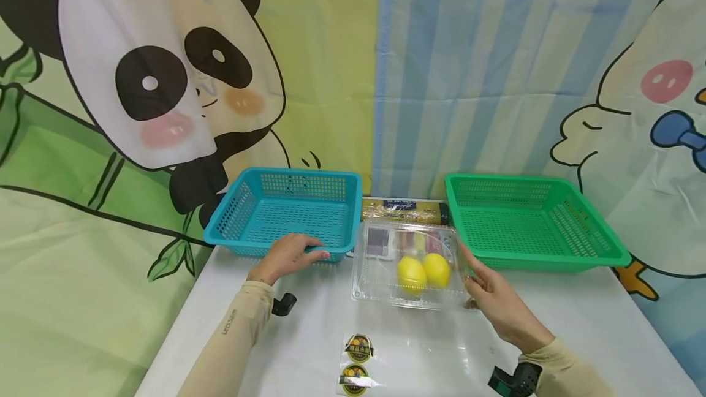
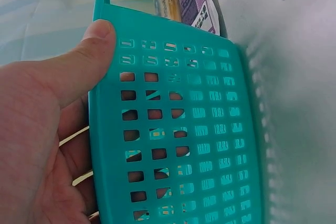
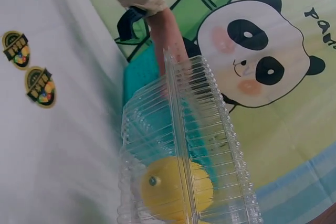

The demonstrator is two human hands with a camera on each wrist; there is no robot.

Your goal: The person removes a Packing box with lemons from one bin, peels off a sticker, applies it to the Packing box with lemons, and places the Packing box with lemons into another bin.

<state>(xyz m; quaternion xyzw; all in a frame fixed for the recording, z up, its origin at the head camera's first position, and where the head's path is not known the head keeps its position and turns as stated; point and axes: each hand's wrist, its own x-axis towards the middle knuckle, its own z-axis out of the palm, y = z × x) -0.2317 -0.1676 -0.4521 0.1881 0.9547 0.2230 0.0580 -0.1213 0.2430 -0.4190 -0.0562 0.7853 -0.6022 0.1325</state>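
Lemons, two yellow ones [image 1: 423,272], sit inside a clear ribbed plastic clamshell box [image 1: 408,268] at the middle of the white table [image 1: 579,323], between two plastic mesh baskets. The right hand [image 1: 493,299] is at the box's 3 o'clock side with its fingers straight and spread, touching the box's right wall; whether the thumb presses underneath cannot be told. From the right wrist view one lemon [image 3: 176,184] shows through the box's ribbed lid [image 3: 199,140], which stands partly raised.

At the box's 9 o'clock lies the shallow teal plastic mesh basket [image 1: 289,210]. The left hand [image 1: 287,256] grips its near rim, thumb over the edge on the inside wall [image 2: 178,129], fingers curled beneath, as the left wrist view shows.

At the box's 2 o'clock lies a shallow green plastic mesh basket [image 1: 529,219], just beside the box. At 12 o'clock, against the cartoon backdrop, lies a long yellow spaghetti packet [image 1: 405,209]. Other small packets [image 1: 380,241] lie under or behind the far part of the box, too blurred to name. At 7 o'clock, near the table's front edge, are two round yellow-and-black stickers [image 1: 355,363].
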